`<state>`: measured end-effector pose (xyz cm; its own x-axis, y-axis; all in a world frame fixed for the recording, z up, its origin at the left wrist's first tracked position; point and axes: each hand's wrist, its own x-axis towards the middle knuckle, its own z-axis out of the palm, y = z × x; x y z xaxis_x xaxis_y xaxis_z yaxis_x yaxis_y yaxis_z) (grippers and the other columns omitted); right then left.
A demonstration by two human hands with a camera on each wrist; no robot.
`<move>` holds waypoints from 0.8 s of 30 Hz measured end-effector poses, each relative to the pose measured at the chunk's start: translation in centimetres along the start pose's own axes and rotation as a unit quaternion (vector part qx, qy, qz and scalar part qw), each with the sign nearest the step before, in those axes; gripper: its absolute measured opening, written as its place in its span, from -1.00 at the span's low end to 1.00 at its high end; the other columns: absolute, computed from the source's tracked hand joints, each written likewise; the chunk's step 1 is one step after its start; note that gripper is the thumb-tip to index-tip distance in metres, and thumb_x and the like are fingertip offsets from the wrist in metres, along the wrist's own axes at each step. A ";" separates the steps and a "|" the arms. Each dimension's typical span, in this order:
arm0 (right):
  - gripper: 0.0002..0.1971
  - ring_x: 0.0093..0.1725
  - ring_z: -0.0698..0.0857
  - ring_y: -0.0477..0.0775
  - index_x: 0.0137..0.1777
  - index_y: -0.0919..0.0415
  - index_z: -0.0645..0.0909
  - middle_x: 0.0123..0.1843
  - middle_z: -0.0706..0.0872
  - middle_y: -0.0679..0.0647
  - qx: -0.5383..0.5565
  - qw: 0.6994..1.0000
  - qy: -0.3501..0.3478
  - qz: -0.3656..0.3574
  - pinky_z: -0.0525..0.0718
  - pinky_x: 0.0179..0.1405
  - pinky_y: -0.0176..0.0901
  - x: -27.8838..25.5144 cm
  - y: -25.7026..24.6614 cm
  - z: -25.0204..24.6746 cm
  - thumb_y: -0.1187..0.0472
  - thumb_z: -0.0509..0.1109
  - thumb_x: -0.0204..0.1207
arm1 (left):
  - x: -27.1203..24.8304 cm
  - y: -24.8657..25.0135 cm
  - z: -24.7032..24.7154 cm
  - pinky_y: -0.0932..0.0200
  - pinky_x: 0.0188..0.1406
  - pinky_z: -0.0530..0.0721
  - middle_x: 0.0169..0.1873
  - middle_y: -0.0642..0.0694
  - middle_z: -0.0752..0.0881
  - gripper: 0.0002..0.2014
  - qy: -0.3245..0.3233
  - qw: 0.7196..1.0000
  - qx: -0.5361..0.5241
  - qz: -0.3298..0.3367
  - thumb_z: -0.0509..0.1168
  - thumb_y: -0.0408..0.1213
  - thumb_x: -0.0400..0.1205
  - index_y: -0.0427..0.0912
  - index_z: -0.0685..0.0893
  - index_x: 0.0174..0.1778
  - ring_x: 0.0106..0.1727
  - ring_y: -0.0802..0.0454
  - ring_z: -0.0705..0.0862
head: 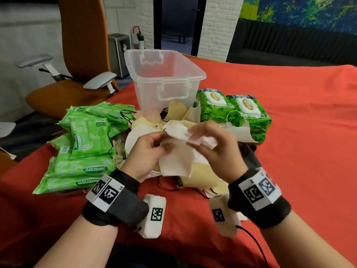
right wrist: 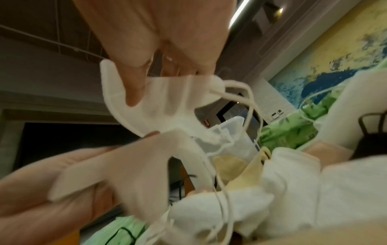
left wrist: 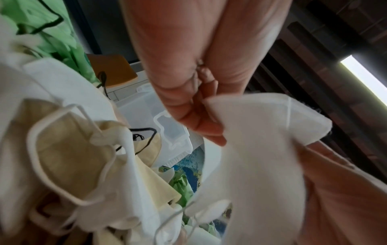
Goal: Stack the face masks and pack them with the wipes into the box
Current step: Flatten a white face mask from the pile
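Note:
Above a loose pile of cream and white face masks [head: 195, 171], both hands hold white masks. My left hand [head: 164, 139] grips a white mask [head: 173, 159] from the left; it is blurred in the right wrist view [right wrist: 125, 174]. My right hand [head: 193, 135] pinches the edge of another white mask [head: 179, 132], whose ear loops dangle [right wrist: 159, 102]. The two masks overlap between the hands. The clear plastic box [head: 193, 71] stands open behind the pile. Light green wipe packs [head: 87, 144] lie to the left, and dark green wipe packs [head: 231, 109] to the right.
All of this sits on a red tablecloth [head: 289, 151], with bare cloth to the right and near the front edge. An orange office chair [head: 81, 55] stands at the table's far left. Black-looped masks are tangled in the pile.

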<state>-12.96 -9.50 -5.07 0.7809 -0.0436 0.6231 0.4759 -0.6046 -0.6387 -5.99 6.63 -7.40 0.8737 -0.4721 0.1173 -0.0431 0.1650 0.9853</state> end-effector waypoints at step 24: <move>-0.61 -0.21 0.52 0.05 -0.27 0.16 0.64 -0.35 0.56 0.00 0.014 0.964 -0.049 0.262 0.48 -0.16 -0.01 0.0 1.9 0.4 -0.17 0.56 0.16 | -0.7 0.0 1.2 0.30 -0.15 0.73 -0.27 0.12 0.82 -0.58 -0.031 0.998 0.026 0.045 0.35 -0.67 0.45 -0.18 0.62 0.16 -0.16 0.22 0.77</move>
<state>-11.89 -10.33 -6.43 0.9511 -0.2607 0.1657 0.0144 -0.4982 -0.8669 -7.15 5.90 -7.31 0.8340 -0.5095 0.2118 -0.1467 0.1653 0.9753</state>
